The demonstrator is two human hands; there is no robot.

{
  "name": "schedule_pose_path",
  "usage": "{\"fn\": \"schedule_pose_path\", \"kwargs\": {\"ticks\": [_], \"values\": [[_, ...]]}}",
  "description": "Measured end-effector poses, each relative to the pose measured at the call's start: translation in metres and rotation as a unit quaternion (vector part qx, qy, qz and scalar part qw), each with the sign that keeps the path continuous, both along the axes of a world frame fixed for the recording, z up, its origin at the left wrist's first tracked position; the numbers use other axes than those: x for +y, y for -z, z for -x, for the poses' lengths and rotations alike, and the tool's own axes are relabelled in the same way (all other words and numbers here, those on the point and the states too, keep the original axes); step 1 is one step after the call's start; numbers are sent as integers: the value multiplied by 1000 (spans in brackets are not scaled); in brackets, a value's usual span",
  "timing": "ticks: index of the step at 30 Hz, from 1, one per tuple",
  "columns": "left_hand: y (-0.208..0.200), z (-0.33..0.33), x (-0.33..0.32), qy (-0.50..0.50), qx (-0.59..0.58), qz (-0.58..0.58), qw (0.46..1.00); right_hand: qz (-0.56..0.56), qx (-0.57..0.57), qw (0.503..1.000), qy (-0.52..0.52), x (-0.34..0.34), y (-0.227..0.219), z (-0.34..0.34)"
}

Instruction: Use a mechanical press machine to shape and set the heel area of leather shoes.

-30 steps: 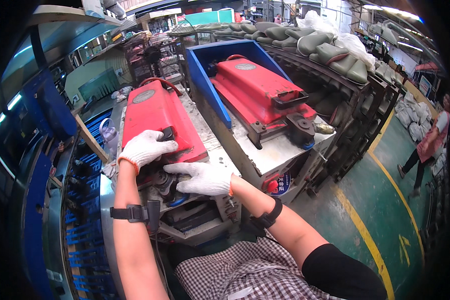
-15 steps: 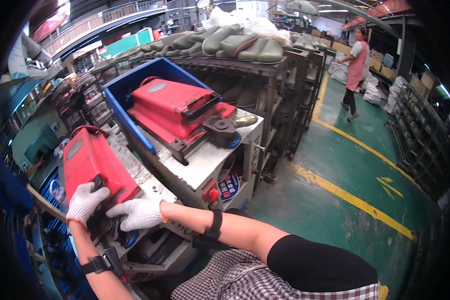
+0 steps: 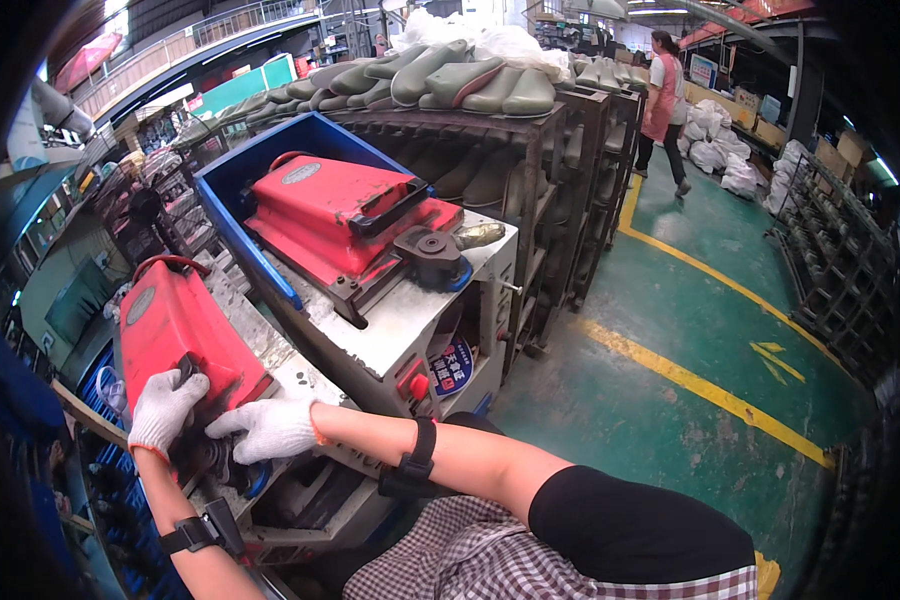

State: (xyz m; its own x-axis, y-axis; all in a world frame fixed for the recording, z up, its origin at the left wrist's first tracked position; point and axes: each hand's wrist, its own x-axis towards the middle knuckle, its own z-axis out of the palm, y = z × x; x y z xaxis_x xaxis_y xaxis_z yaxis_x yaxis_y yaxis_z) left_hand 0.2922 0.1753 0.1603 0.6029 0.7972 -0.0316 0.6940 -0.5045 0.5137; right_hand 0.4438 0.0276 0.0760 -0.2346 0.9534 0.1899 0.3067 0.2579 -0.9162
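Beneath the left hand (image 3: 165, 408) and right hand (image 3: 270, 428), both in white gloves, the dark latch (image 3: 205, 455) at the near end of the red mould (image 3: 175, 335) is mostly covered, so its shape cannot be told. Whether the fingers clasp it or merely press is hidden. Left of the hands, the blue rack (image 3: 120, 500) fades into the dark rim.

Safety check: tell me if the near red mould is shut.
Shut: the red mould lies closed; left hand and right hand rest on it.
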Motion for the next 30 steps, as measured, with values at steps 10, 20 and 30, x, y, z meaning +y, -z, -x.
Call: {"fn": "schedule_pose_path", "kwargs": {"ticks": [10, 20, 30], "values": [[4, 2, 5, -4, -11, -12, 1000, -29, 11, 999, 13, 14, 18, 3], [-2, -2, -6, -24, 13, -7, 1000, -55, 16, 998, 30, 7, 12, 2], [-4, 0, -8, -24, 16, -27, 999, -18, 17, 1000, 1, 3, 8, 1]]}}
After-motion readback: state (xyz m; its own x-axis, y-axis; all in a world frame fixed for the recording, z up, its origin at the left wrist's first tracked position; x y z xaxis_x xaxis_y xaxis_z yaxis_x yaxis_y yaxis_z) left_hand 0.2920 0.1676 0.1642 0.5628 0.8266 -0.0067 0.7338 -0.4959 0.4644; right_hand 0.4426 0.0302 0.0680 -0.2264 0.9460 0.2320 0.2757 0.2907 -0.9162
